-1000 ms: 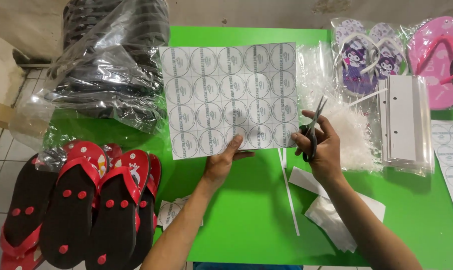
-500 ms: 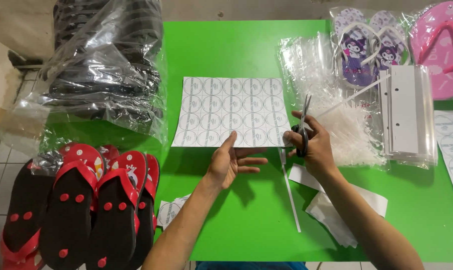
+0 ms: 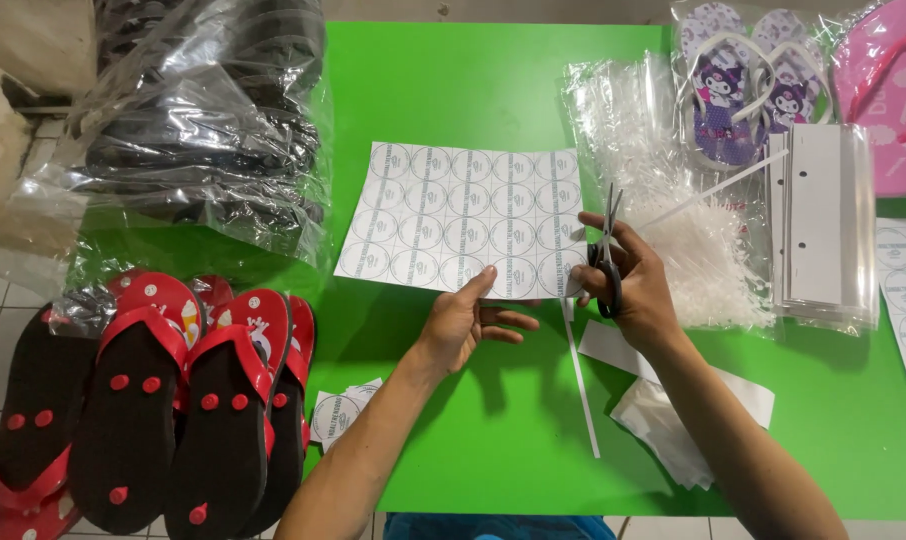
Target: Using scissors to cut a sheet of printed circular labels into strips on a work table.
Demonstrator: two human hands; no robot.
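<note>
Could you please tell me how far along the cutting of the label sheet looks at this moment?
Done: a thin white paper strip lies trimmed off, and a few cut round labels sit by the sandals. In hand: the left hand steadies the white sheet of round labels; the right hand holds black scissors at its edge. Left: nearly the whole sheet remains uncut.

A white sheet of round labels [image 3: 463, 222] lies mid-table. Cut labels [image 3: 341, 413] sit beside the red sandals. Clear bags [image 3: 198, 130] hold perhaps dark sandals at left; 1 bag [image 3: 743, 85] holds purple sandals at right.
</note>
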